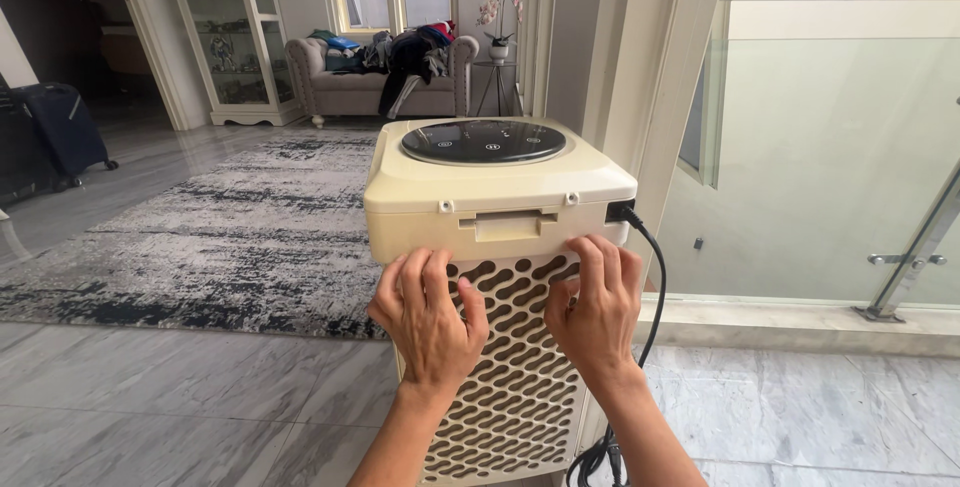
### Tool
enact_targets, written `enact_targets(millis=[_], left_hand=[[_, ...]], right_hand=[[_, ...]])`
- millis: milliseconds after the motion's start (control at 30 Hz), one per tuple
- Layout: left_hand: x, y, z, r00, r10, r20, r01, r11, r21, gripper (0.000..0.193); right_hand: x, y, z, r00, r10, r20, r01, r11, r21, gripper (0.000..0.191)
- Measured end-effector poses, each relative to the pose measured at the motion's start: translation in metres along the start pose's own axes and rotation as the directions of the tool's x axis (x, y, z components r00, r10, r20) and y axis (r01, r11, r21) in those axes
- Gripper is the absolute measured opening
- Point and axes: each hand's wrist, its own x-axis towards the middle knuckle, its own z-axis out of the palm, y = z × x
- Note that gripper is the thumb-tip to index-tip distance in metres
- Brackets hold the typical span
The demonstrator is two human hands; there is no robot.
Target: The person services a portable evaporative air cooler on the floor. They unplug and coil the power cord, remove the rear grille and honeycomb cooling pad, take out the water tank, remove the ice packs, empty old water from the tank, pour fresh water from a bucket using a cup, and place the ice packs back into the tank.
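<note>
**Both hands on the back grille of a cream air cooler**

Here, a tall cream air cooler (497, 197) stands on a grey marble floor (180, 407), seen from its back side. Round black control panel (483, 142) set in its top. Below the top housing, a perforated grille panel (505, 387) with wavy slots runs down the back.

Left hand (428, 312): fingers curled, tips pressed against the upper edge of the grille, just under the housing lip. Grip is bent and pressed to the panel, not spread; whether the fingertips hook into the slots cannot be told.

Right hand (595, 307): same posture, fingers close together and curled onto the grille's upper right edge, thumb resting lower on the slotted face. Hands sit side by side, near each other but apart, with bare grille between them.

A small rectangular latch tab (514, 224) sits at the centre of the housing's lower rim, just above and between the two hands. Black power cable (655, 277) plugs into the cooler's upper right corner, drops beside the right wrist and bunches on the floor.

Surroundings: grey-and-black patterned rug (230, 227) to the left of the cooler; pale sofa (375, 82) heaped with clothes at the far wall; white glass cabinet (232, 32) beside it; dark suitcase (65, 132) at far left; frosted glass railing (830, 147) to the right
</note>
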Motion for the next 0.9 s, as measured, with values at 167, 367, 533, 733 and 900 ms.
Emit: enact_targets(millis=[167,367,533,733,900], left_hand=[[0.002,-0.002,0.007,1.0,-0.019,-0.008,0.018,1.0,-0.023,0.036],[0.006,-0.001,0.008,0.999,-0.037,-0.007,0.037,0.999,-0.027,0.026],[0.015,0.005,-0.006,1.0,-0.023,0.01,0.023,0.999,-0.035,0.022],[0.02,0.009,-0.037,0.994,0.028,0.105,-0.017,0.995,-0.102,0.018],[0.021,0.001,-0.065,0.974,0.139,0.177,-0.089,0.96,-0.266,0.011]], right_hand=[[0.002,0.0,0.003,1.0,-0.017,-0.023,0.016,0.999,-0.039,0.049],[0.005,-0.002,0.0,1.0,0.013,0.006,-0.013,0.999,-0.043,0.046],[0.006,-0.007,-0.009,1.0,0.0,0.005,0.001,0.998,-0.065,0.049],[-0.001,-0.007,-0.028,0.995,0.0,0.096,0.004,0.999,-0.038,0.038],[-0.013,-0.007,-0.056,0.987,-0.015,0.158,0.013,1.0,0.01,0.036]])
